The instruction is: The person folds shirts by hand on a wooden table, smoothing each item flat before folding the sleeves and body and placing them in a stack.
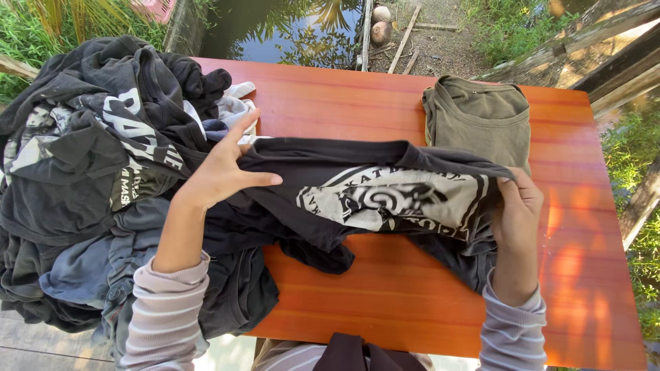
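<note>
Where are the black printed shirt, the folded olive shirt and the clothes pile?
black printed shirt [385,199], head view, on its white print.
folded olive shirt [481,120], head view, mid-fabric.
clothes pile [75,178], head view, dark top garment.

Both hands, left hand [223,172], right hand [517,209], grip black printed shirt [371,196] over orange table [385,110].
</note>
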